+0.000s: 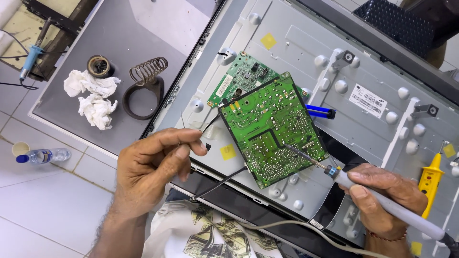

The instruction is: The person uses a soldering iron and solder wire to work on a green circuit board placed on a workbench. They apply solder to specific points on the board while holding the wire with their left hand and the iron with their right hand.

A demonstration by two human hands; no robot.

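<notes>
— Where the green circuit board (pixel 272 129)?
— Centre of frame, tilted on the grey panel (pixel 363 62). Iron tip on its right edge, up-left of the right hand (pixel 382 196).
— Long axis of the soldering iron (pixel 377 198)?
— Lower right to upper left. Fingers wrapped round its handle.
— Left hand (pixel 153 162)?
— Lower left, pinched narrow on a thin wire (pixel 210 123), board's left edge nearer it.
— Counts?
— Two boards, two irons, two tissue wads (pixel 93 95).
</notes>
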